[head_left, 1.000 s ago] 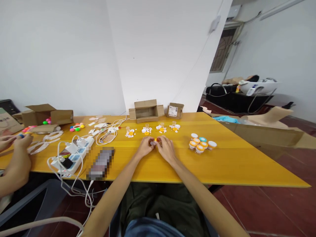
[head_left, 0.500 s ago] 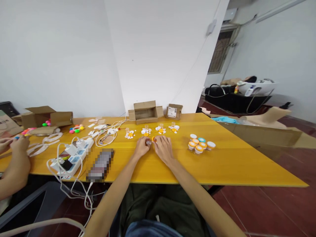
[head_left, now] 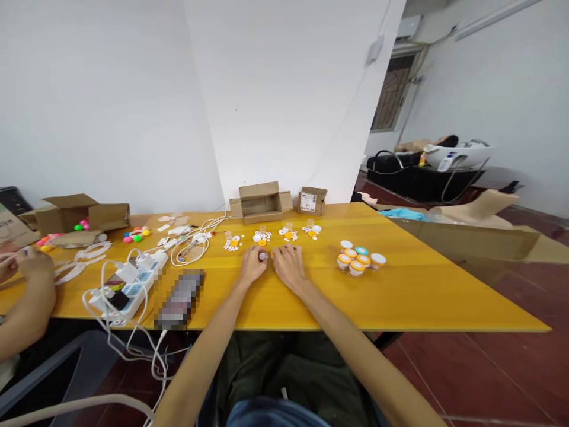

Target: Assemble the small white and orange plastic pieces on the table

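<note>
My left hand is closed around a small clear jar just above the wooden table. Close to its right, my right hand has its fingers bent and pressed together; a bit of orange shows at its fingertips, too small to name. Beyond both hands lie small piles of white pieces with orange rings and clear cups. Several lidded jars with orange, white and teal lids stand grouped to the right.
Two open cardboard boxes stand by the wall. Left are a power strip with cables, a phone, coloured balls and another person's hands. A large carton stands beyond the table's right edge.
My right hand has shifted slightly left, and less of the orange piece at its fingertips shows. My left hand still holds the jar. The view has moved a little.
</note>
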Available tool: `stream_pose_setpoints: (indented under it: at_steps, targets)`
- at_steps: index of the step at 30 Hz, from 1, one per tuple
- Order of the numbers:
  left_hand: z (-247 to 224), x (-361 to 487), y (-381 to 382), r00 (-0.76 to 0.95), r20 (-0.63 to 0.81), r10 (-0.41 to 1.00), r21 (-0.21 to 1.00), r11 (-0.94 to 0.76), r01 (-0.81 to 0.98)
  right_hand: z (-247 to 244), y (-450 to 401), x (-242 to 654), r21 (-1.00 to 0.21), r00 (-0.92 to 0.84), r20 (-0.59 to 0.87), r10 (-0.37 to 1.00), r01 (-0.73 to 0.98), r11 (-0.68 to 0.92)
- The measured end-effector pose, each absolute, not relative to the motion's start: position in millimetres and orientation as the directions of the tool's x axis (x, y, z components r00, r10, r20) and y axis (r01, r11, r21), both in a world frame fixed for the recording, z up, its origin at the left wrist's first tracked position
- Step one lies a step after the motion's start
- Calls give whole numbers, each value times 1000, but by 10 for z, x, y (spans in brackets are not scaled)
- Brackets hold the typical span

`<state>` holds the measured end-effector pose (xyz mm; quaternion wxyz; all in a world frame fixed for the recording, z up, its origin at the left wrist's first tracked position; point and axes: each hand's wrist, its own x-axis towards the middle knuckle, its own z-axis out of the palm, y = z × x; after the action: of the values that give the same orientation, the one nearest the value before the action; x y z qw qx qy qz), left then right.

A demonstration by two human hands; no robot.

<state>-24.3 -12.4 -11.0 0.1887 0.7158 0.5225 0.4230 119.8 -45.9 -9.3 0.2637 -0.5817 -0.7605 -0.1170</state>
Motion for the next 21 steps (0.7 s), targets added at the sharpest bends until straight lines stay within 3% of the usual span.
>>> stream_pose_setpoints:
  at_steps: [7,21]
  targets:
    - [-79,-241,-139,106,384,917,740,-374,559,-92,-458,1210,-112,-171,560,811,954,278]
    - [-80,-249,-122,144,380,914,769,-398,500,-186,-441,1230,-47,-323,605,728,898,437]
